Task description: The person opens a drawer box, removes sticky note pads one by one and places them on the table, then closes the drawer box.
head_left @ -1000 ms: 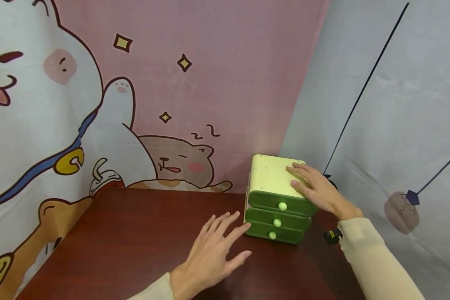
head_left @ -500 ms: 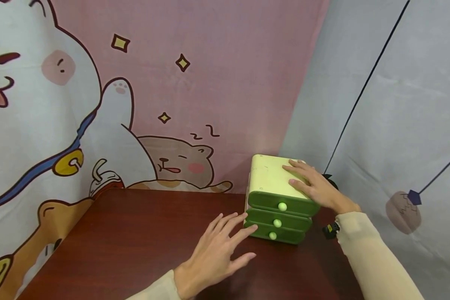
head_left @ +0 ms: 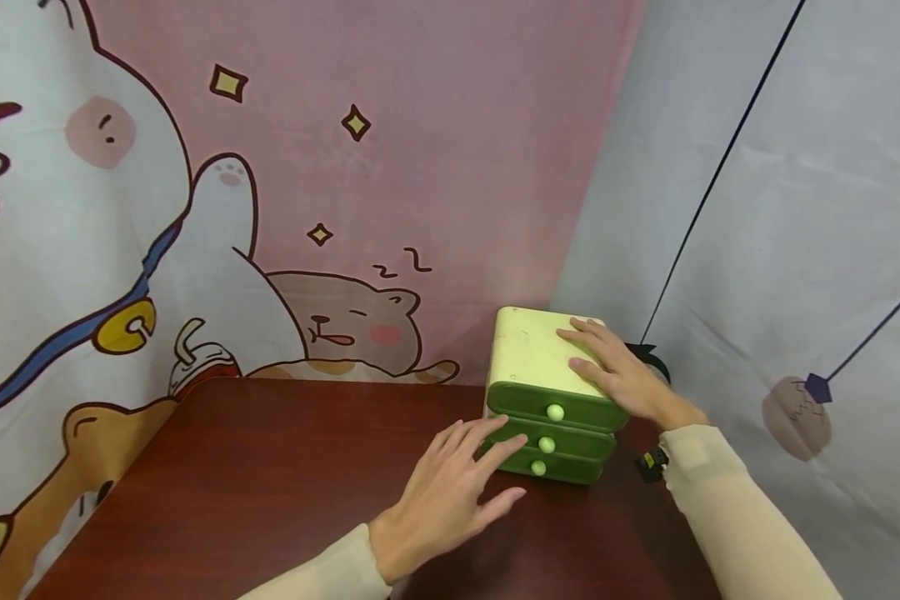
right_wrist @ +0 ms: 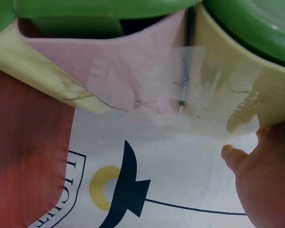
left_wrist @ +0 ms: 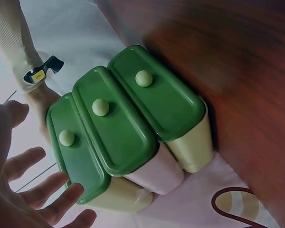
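A small three-tier drawer unit (head_left: pixel 528 354) stands on the table, with a pale yellow top, green drawer fronts and round light-green knobs. My right hand (head_left: pixel 622 375) rests on the right part of its top, fingers extended. Spread fingers of my left hand (head_left: pixel 450 492) are in front of the unit's lower left, holding nothing; contact with the fronts cannot be told. In the left wrist view the top knob (left_wrist: pixel 66 137) is nearest those fingers. The right wrist view has the pink middle tier (right_wrist: pixel 109 71) with a dark gap behind its green front, and clear tape across the side.
The dark red-brown table (head_left: pixel 270 467) extends left and in front of the unit. Behind it hangs a pink cloth (head_left: pixel 435 167) with cartoon animals, and a greyish-white cloth (head_left: pixel 795 250) hangs at the right. A black band with a yellow label (head_left: pixel 652 462) sits at the right wrist.
My left hand has moved right, closer to the drawer fronts. My right hand has slid slightly left on the top. The drawer unit looks unmoved; the head view has shifted a little.
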The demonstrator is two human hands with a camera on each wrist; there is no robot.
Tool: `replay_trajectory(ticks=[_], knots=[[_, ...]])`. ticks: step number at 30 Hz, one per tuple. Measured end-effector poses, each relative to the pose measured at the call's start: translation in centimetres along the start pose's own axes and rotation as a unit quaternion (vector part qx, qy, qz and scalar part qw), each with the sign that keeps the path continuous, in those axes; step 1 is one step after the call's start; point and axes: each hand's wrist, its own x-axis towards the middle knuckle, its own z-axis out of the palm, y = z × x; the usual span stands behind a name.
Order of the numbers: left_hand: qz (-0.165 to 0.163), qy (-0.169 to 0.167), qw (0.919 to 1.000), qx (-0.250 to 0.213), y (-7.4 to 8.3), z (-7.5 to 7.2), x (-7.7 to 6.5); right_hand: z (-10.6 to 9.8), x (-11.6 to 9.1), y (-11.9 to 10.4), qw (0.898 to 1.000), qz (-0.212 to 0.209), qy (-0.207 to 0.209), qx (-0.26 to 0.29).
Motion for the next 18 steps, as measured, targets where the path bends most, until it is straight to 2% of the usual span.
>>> replay_trajectory(ticks=[8,18], knots=[[-0.01,-0.008,0.9998,-0.016,0.7,0.6,1.8,0.1,-0.1,-0.6,1.0,0.003,-0.003,-0.011],[0.0,0.032,0.9994,0.01,1.1,2.0,3.7,0.2,0.0,-0.6,1.0,0.003,0.003,-0.018]])
